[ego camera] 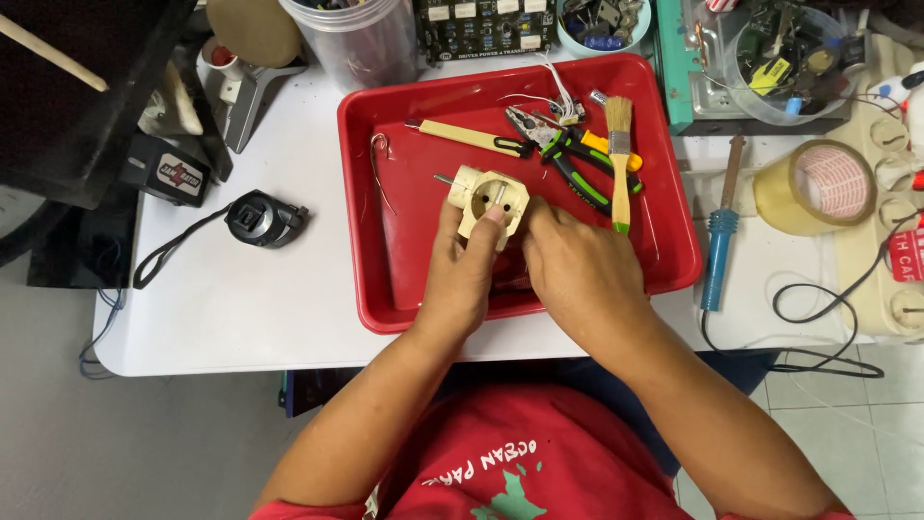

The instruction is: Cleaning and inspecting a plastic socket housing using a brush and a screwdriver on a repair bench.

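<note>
Both hands grip 1 cream socket (492, 200) over the red tray (404, 299), near its front edge: left hand (464, 270) closed around it, right hand (577, 274) curled beside (its fingertips are hidden). The socket's casing looks whole; pliers (568, 154), brush (620, 159) lie unused.

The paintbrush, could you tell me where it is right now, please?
The paintbrush lies in the red tray's far right part, across the green-handled pliers, beyond the right hand.

Two hands, left (469, 265) and right (577, 270). One cream socket (491, 199). One red tray (404, 279). In the tray: one pair of pliers (568, 154), one brush (619, 159), one cream-handled tool (467, 137). On the worktop (241, 299): one soldering iron (720, 236), one roll of tape (813, 188), one black tape measure (262, 220).
</note>
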